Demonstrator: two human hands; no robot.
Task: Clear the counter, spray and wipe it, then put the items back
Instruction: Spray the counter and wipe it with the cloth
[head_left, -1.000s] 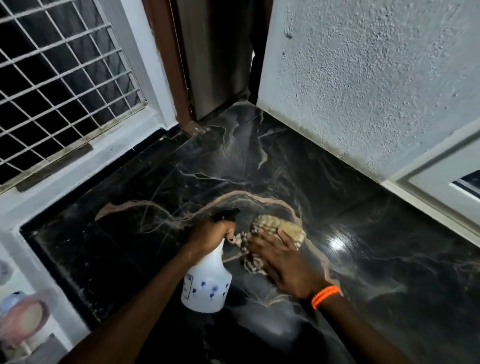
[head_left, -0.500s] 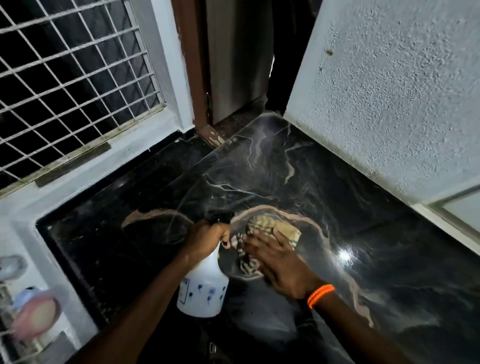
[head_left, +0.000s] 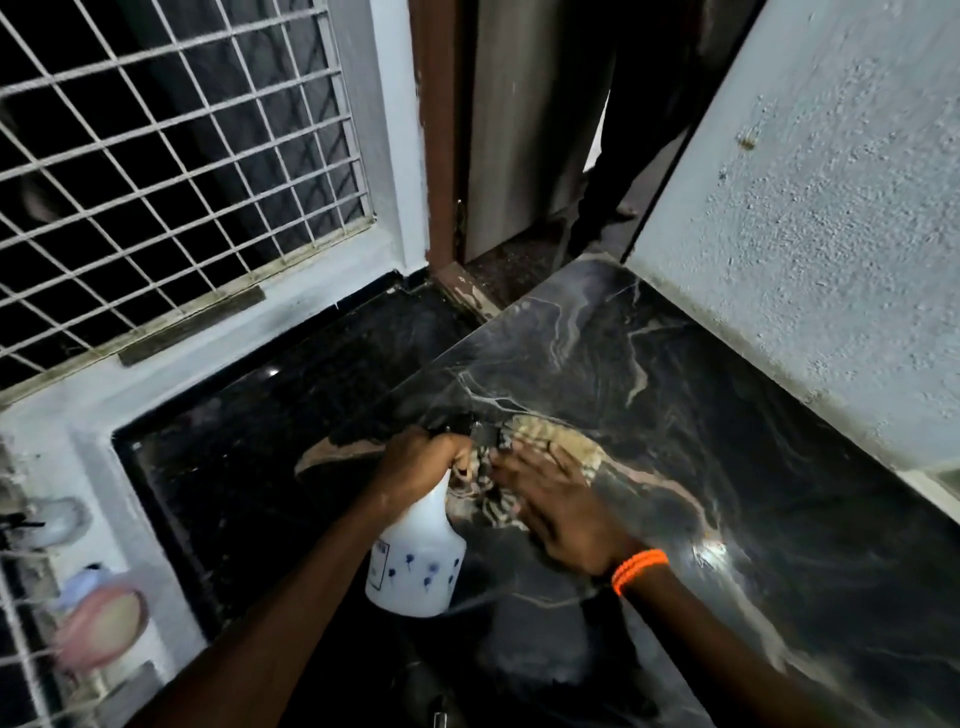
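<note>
A black marble counter (head_left: 727, 426) with pale veins fills the middle of the view. My left hand (head_left: 415, 462) grips the neck of a white spray bottle (head_left: 415, 566) with small blue flowers, its black nozzle pointing toward the cloth. My right hand (head_left: 561, 509), with an orange bead bracelet at the wrist, lies flat with fingers spread on a tan patterned cloth (head_left: 561, 441) and presses it onto the counter just right of the bottle. Most of the cloth is hidden under the hand.
A textured white wall (head_left: 810, 234) borders the counter on the right. A barred window (head_left: 166, 171) and white sill stand at the left. A brown door frame (head_left: 441, 130) and dark gap lie behind. Blurred objects (head_left: 98, 623) sit at the lower left.
The view has swung left and tilted up, showing more of the door and window. Both hands stay together, with the cloth shifted slightly under my right hand.
</note>
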